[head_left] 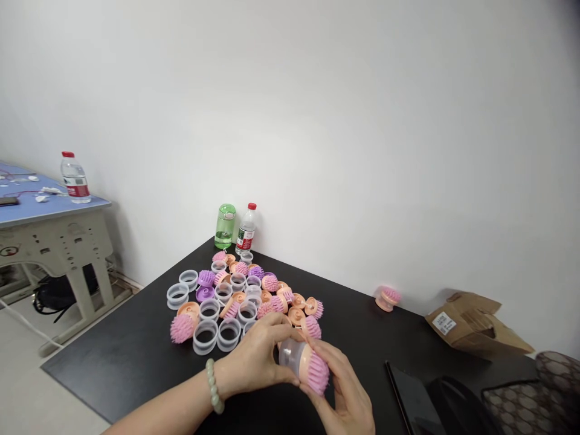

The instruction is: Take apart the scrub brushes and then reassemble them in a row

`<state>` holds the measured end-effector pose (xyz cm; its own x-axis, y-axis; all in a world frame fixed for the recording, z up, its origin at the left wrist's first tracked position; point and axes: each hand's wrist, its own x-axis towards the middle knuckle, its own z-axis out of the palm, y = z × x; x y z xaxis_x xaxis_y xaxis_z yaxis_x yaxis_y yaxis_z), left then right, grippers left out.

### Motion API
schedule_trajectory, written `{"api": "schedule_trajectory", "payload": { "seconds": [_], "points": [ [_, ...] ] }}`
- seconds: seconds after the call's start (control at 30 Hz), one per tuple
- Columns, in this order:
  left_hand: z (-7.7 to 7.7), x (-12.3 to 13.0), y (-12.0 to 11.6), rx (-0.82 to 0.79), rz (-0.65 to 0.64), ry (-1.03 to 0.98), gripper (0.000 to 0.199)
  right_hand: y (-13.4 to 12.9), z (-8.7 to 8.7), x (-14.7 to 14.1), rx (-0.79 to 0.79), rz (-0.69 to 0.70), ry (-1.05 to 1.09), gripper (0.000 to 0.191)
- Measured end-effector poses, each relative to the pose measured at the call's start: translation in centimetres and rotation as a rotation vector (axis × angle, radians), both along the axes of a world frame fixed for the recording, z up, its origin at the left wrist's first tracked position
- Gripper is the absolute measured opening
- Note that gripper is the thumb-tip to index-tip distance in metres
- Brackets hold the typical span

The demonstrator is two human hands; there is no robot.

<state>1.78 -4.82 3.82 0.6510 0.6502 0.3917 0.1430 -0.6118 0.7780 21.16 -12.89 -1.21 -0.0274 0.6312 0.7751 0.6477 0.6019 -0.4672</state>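
On the black table, my left hand and right hand press around a pink silicone shampoo brush and its clear plastic cup. A slackened grip could drop them into the loose brush parts; my fingers hide the join.

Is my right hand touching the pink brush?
Touching. The head view shows the right hand curled around the brush, its fingers pressed against the brush's side.

A bracelet of round, pale green beads sits on the person's left wrist; the forearm, left hand and right hand show bare, with no sleeve.
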Motion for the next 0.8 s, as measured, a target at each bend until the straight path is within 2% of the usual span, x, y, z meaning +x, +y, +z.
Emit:
{"api": "schedule_trajectory", "payload": {
  "seconds": [0.1, 0.3, 0.43, 0.63, 0.8],
  "points": [
    [0.0, -0.1, 0.1, -0.069, -0.051, -0.058, 0.053, -0.1, 0.5, -0.1, 0.001, 0.029, 0.019, 0.038],
    [-1.0, 0.3, 0.4, -0.408, -0.247, -0.268, 0.061, -0.2, 1.3, 0.0, -0.015, 0.101, 0.071, 0.032],
    [-1.1, 0.6, 0.2, -0.623, -0.328, -0.377, 0.055, -0.2, 1.7, 0.1, -0.004, 0.13, 0.047, 0.034],
    [-0.5, 0.7, -0.2, -0.851, -0.349, -0.319, 0.054, -0.1, 1.5, 0.2, 0.057, 0.179, -0.009, 0.035],
    [-0.6, 0.7, -0.2, -0.863, -0.355, -0.291, 0.055, -0.2, 1.5, 0.2, 0.053, 0.183, -0.024, 0.037]
  ]
}}
